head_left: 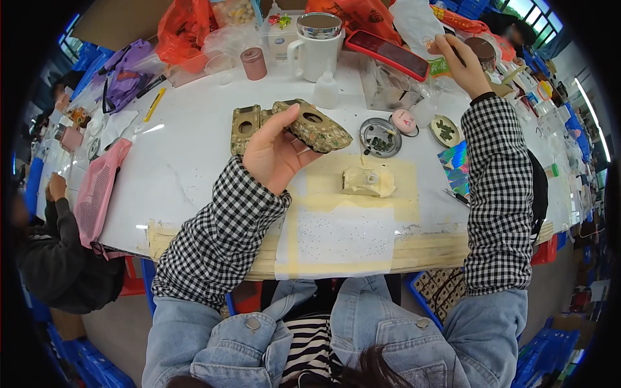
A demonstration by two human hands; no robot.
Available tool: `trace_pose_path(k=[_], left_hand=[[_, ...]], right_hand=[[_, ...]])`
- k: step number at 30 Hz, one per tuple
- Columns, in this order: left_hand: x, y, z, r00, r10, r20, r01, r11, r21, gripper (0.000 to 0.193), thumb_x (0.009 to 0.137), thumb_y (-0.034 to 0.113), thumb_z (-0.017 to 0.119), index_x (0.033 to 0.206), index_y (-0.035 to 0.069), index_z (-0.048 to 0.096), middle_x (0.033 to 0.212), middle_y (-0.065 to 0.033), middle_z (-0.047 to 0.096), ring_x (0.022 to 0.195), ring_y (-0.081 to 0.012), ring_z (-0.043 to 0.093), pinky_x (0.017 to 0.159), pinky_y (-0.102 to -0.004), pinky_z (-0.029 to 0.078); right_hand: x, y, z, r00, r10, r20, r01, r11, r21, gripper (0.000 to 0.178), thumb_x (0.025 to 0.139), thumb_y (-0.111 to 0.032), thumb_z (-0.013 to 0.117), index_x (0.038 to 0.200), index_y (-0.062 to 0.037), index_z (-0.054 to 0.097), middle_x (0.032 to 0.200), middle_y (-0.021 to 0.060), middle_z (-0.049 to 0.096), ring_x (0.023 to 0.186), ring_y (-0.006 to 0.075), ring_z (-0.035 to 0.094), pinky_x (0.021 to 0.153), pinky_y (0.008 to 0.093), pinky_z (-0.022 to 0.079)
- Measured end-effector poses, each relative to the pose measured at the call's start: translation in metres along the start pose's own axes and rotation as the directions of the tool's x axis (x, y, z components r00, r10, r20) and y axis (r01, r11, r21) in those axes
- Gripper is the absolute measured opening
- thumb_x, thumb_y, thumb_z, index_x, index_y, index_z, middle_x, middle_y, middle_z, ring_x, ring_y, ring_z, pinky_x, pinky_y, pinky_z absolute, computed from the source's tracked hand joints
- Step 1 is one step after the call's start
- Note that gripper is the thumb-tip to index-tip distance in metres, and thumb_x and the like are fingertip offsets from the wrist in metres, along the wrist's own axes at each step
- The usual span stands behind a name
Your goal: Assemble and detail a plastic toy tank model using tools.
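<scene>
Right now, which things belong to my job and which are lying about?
Likely the job's: mottled brown wedge-shaped piece in left hand; slim dark tool in right hand; round silver dish of dark bits.

Apparently lying about: red phone; tall white mug; pink mesh pouch.

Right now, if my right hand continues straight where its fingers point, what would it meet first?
The right hand would probably meet the white bag at its upper left; whether they already touch, this view cannot show.
</scene>
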State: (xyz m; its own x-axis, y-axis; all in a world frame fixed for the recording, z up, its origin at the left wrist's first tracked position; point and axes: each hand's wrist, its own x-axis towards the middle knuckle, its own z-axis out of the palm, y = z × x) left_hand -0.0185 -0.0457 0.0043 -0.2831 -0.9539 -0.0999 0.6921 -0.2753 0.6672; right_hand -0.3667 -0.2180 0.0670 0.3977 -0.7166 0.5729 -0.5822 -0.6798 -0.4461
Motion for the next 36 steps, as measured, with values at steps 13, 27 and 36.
trace_pose_path(k=[13, 27, 36], left_hand=[[-0.002, -0.003, 0.000, 0.999, -0.045, 0.018, 0.046, 0.999, -0.019, 0.035, 0.093, 0.023, 0.050, 0.117, -0.002, 0.048, 0.114, -0.0137, 0.057, 0.106, -0.0271, 0.059, 0.090, -0.0422, 0.051], [-0.003, -0.007, 0.003, 0.995, -0.100, -0.005, 0.100, 0.995, 0.018, 0.037, 0.093, 0.025, 0.048, 0.120, -0.001, 0.045, 0.118, -0.0133, 0.055, 0.107, -0.0269, 0.058, 0.092, -0.0432, 0.050], [-0.003, -0.009, 0.003, 0.994, -0.112, -0.009, 0.112, 0.994, -0.004, 0.037, 0.093, 0.025, 0.048, 0.121, 0.001, 0.045, 0.119, -0.0130, 0.054, 0.107, -0.0269, 0.057, 0.093, -0.0449, 0.049]], right_hand=[[-0.076, -0.174, 0.033, 0.996, -0.032, -0.079, 0.036, 0.998, 0.051, 0.010, 0.088, -0.007, 0.057, 0.084, 0.0017, 0.056, 0.072, 0.0062, 0.054, 0.066, 0.0151, 0.050, 0.063, 0.0246, 0.040], [-0.109, -0.167, 0.057, 0.986, -0.159, 0.045, 0.159, 0.987, -0.009, 0.011, 0.073, -0.004, 0.071, 0.081, -0.0035, 0.064, 0.069, 0.0082, 0.053, 0.067, 0.0244, 0.051, 0.060, 0.0328, 0.041], [-0.113, -0.164, 0.063, 0.963, -0.226, 0.145, 0.229, 0.973, -0.005, 0.017, 0.070, -0.010, 0.074, 0.083, -0.0059, 0.064, 0.072, 0.0063, 0.056, 0.070, 0.0241, 0.054, 0.063, 0.0336, 0.044]])
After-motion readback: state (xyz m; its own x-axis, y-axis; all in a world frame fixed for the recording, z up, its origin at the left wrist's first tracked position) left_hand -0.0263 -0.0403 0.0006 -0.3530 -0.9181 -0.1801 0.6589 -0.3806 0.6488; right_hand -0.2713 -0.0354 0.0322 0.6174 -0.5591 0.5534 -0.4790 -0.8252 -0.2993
